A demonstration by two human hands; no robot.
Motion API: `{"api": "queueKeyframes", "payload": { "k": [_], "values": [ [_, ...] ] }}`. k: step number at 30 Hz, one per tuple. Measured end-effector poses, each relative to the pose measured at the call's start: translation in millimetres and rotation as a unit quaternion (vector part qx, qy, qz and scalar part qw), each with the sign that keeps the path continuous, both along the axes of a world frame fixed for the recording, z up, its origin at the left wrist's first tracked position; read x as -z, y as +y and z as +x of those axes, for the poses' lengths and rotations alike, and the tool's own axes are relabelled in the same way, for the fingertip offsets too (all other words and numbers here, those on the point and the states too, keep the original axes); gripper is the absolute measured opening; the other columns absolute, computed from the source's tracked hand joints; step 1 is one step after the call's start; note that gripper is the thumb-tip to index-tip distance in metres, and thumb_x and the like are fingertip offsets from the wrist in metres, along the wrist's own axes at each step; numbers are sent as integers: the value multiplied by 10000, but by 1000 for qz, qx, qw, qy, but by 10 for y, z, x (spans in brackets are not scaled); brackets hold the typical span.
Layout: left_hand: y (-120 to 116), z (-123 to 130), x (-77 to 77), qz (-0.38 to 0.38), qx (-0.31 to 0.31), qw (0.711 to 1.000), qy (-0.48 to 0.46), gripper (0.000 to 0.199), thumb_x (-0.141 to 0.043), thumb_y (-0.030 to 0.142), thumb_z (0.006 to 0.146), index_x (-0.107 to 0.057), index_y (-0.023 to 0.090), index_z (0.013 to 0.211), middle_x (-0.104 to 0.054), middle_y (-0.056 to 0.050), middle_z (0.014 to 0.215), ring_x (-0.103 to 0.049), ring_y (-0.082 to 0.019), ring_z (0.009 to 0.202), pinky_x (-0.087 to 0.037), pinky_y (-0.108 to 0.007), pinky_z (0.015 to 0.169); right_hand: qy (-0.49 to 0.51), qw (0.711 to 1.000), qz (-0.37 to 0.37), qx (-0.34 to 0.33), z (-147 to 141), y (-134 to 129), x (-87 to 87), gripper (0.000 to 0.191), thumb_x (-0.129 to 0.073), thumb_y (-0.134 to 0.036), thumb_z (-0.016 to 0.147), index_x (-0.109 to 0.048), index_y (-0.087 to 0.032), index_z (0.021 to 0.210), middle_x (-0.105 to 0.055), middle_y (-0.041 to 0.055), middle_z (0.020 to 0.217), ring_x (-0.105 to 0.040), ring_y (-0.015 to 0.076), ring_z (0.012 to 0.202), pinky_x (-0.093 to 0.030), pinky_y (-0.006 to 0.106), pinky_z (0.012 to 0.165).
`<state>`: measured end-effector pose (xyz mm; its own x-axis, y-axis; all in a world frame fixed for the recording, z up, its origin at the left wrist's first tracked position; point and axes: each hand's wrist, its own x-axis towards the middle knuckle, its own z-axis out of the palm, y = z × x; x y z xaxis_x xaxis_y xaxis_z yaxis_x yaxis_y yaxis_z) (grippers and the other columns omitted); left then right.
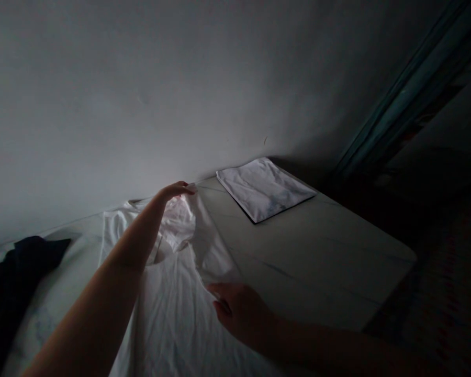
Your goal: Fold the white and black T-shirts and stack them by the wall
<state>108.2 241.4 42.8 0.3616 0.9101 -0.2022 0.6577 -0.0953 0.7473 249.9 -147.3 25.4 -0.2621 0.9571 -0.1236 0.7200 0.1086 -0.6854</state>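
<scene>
Pale tabletop (pixel 317 262) bears shirt (pixel 168 314), folded cloth (pixel 265 188), dark garment (pixel 11 283).

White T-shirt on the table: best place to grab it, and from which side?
Probably the raised cloth at the far end of the white T-shirt, taken from above, as the left hand has it. That part stands off the table, so fingers can get round it; the lower body lies flat and wrinkled, offering little to pinch.

White T-shirt (pixel 172 319) cut off by bottom edge below right fingers (pixel 222 305); left fingers (pixel 182 187) hide its grip; dark cloth (pixel 15 293) cut off far left, kind unclear.
</scene>
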Motion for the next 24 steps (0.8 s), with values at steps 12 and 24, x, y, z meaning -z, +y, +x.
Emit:
{"api": "queueKeyframes", "payload": {
  "k": [12, 24],
  "values": [
    [-129, -352, -68, -37, 22, 990, 132, 197, -807, 223, 562, -614, 208, 528, -485, 38, 458, -523, -159, 527, -362, -254, 542, -214, 976, 32, 19, -182, 184, -79, 278, -555, -300, 918, -568, -175, 1166, -719, 119, 1021, -717, 253, 896, -541, 319, 742],
    [-492, -354, 87, 122, 17, 990, 64, 123, -630, 274, 779, -675, 166, 818, -615, -21, 682, -553, -152, 647, -423, -259, 614, -284, 953, 98, 41, -531, 623, -70, 277, -372, -69, 960, -570, -127, 1144, -738, 163, 951, -739, 218, 899, -581, 308, 750]
  ]
}}
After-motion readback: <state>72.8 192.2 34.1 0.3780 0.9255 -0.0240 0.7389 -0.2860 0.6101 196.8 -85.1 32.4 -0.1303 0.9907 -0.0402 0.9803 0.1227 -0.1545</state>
